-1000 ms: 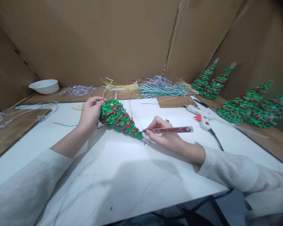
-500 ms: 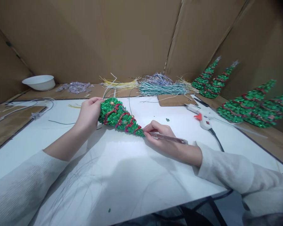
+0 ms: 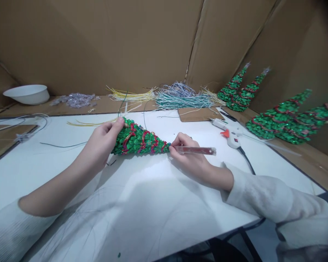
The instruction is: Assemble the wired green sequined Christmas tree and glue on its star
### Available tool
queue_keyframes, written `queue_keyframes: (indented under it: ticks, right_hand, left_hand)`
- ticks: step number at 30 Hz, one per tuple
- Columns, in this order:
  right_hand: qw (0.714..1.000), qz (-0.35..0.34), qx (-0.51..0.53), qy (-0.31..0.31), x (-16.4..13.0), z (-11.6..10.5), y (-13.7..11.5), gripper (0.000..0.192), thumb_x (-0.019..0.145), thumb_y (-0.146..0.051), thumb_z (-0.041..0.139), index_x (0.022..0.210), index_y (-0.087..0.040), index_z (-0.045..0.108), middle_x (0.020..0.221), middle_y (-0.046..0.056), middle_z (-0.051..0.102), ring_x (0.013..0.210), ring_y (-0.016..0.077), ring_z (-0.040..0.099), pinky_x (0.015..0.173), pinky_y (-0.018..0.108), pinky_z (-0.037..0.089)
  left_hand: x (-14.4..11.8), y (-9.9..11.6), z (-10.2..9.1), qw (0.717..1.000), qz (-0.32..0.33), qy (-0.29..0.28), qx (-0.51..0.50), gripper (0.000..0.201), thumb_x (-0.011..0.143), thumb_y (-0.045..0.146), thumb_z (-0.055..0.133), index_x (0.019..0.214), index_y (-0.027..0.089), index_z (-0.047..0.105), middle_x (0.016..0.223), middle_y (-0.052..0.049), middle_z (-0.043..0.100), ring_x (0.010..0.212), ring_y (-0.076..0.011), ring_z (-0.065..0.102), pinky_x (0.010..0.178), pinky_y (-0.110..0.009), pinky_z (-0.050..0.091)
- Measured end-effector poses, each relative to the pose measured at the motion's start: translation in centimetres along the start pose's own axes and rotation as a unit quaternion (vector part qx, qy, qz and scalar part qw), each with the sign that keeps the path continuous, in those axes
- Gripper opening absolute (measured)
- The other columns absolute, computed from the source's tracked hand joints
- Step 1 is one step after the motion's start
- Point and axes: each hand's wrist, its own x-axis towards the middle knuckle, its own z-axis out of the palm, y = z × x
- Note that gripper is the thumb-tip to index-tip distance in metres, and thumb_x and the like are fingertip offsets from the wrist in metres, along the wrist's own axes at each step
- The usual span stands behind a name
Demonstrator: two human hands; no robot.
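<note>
the left hand (image 3: 102,140) grips the wide base of a green sequin christmas tree (image 3: 138,140), steadying it on its side, while the right hand (image 3: 187,153) pinches tweezers (image 3: 195,150) at its tip.

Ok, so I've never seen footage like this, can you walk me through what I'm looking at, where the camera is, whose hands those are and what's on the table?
There is no machine here. The camera sits on a person's head and looks forward and down, so the two arms in pale sleeves are that person's own.

The left hand grips the wide base of a small green sequined tree with red trim, held on its side just over the white table. The right hand pinches a thin reddish tool, its end at the tree's tip.

Further back lie a white glue gun, bundles of coloured wires, a pile of clear beads and a white bowl. Finished trees lean at the right against the cardboard walls around the table.
</note>
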Motion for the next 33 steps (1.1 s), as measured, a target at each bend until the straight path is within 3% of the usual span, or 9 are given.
queue_keyframes:
  ticks: [4, 8, 12, 16, 22, 26, 33]
  right_hand:
    - [0.991, 0.085, 0.104, -0.017, 0.2, -0.2, 0.5, 0.015, 0.076, -0.019, 0.056, 0.068, -0.02, 0.043, 0.062, -0.004, 0.048, 0.057, 0.0098, 0.043, 0.053, 0.024, 0.031]
    - [0.98, 0.114, 0.162, -0.016, 0.5, -0.1, 1.0, 0.014, 0.075, -0.022, 0.059, 0.071, -0.02, 0.046, 0.064, -0.004, 0.05, 0.058, 0.0091, 0.044, 0.053, 0.024, 0.032]
    - [0.971, 0.138, 0.196, 0.0, 1.0, 0.0, 1.4, 0.012, 0.074, -0.025, 0.06, 0.074, -0.019, 0.049, 0.071, -0.001, 0.056, 0.064, 0.0111, 0.051, 0.057, 0.025, 0.037]
    - [0.966, 0.153, 0.206, 0.009, 1.3, -0.1, 1.2, 0.013, 0.074, -0.027, 0.06, 0.074, -0.019, 0.05, 0.074, 0.0, 0.059, 0.065, 0.0121, 0.053, 0.06, 0.026, 0.039]
    - [0.966, 0.17, 0.193, 0.014, 1.2, -0.4, 1.2, 0.012, 0.073, -0.024, 0.059, 0.071, -0.02, 0.048, 0.07, -0.001, 0.057, 0.063, 0.0119, 0.052, 0.057, 0.025, 0.038]
    - [0.967, 0.169, 0.193, -0.003, 1.4, -0.3, 1.7, 0.012, 0.073, -0.025, 0.059, 0.071, -0.02, 0.048, 0.068, -0.001, 0.055, 0.06, 0.0112, 0.049, 0.053, 0.024, 0.035]
    - [0.973, 0.134, 0.187, -0.009, 1.8, 0.0, 2.7, 0.01, 0.075, -0.025, 0.058, 0.074, -0.019, 0.05, 0.07, -0.001, 0.058, 0.062, 0.0103, 0.051, 0.054, 0.023, 0.037]
  left_hand:
    - [-0.3, 0.3, -0.5, 0.994, -0.078, -0.077, -0.027, 0.043, 0.071, 0.062, 0.06, 0.088, 0.023, 0.067, 0.091, -0.004, 0.07, 0.081, -0.0203, 0.063, 0.078, -0.029, 0.049]
    - [0.3, 0.3, -1.6, 0.982, -0.115, -0.151, 0.003, 0.048, 0.065, 0.065, 0.064, 0.09, 0.024, 0.07, 0.094, -0.006, 0.071, 0.083, -0.0216, 0.065, 0.077, -0.029, 0.051]
    - [1.3, -0.3, -3.0, 0.958, -0.098, -0.267, 0.022, 0.042, 0.061, 0.05, 0.074, 0.098, 0.029, 0.07, 0.103, -0.006, 0.07, 0.09, -0.0235, 0.065, 0.081, -0.031, 0.052]
    - [2.2, -1.2, -3.7, 0.948, -0.091, -0.299, 0.052, 0.038, 0.063, 0.046, 0.073, 0.099, 0.034, 0.069, 0.105, -0.004, 0.07, 0.095, -0.0243, 0.064, 0.081, -0.033, 0.052]
    - [2.6, -1.3, -4.1, 0.896, 0.019, -0.412, 0.166, 0.039, 0.065, 0.039, 0.069, 0.104, 0.04, 0.067, 0.112, 0.002, 0.067, 0.115, -0.0246, 0.055, 0.098, -0.035, 0.043]
    - [1.4, -1.0, -3.6, 0.858, 0.079, -0.442, 0.251, 0.05, 0.06, 0.03, 0.071, 0.108, 0.045, 0.064, 0.111, 0.004, 0.067, 0.113, -0.0256, 0.057, 0.097, -0.035, 0.044]
    - [-0.1, -1.0, -2.8, 0.861, 0.1, -0.392, 0.308, 0.051, 0.055, 0.035, 0.073, 0.104, 0.046, 0.067, 0.105, 0.005, 0.07, 0.099, -0.0298, 0.064, 0.089, -0.039, 0.051]
